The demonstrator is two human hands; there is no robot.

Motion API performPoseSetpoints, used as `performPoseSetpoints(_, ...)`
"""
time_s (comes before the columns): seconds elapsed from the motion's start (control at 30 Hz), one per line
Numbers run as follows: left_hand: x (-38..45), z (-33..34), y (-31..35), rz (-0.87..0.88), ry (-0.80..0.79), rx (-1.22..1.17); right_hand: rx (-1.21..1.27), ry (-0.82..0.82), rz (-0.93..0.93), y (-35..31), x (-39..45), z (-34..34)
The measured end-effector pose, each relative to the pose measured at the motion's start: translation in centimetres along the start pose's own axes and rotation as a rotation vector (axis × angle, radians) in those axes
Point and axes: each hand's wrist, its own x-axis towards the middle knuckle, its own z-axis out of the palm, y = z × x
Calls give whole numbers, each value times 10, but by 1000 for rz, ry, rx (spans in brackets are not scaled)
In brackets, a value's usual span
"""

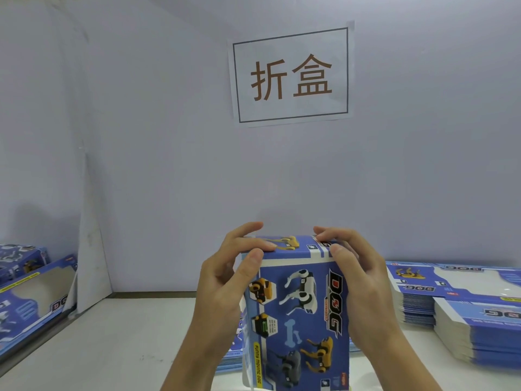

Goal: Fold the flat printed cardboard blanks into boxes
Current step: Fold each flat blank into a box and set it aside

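While the box (296, 314) is standing upright over the surface (112, 348), the left hand (225, 280) and right hand (358, 277) are curling round its top corners, seemingly closing the top flap; next, tucking it in.

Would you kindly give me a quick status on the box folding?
Both hands, left and right, grip the upright box at its top. Flat blanks stacked right. Nothing obstructing.

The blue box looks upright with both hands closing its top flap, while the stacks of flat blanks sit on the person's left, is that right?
Not quite: the head view shows the stacks of flat blanks on the person's right. The blue box is upright, with the left hand and right hand on its top flap.
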Motion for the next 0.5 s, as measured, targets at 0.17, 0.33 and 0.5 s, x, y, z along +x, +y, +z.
performPoseSetpoints(0.17, -2, -4, 4, -29, -116, -17, 33, -2, 25, 2, 0, -1)
performPoseSetpoints(0.33, -2, 1, 5, 29, -41, 122, 118, -162, 56, -2, -2, -3)
performPoseSetpoints(0.5, 0, 4, 1, 74, 30, 161, -19, -147, 12, -5, -2, 3)
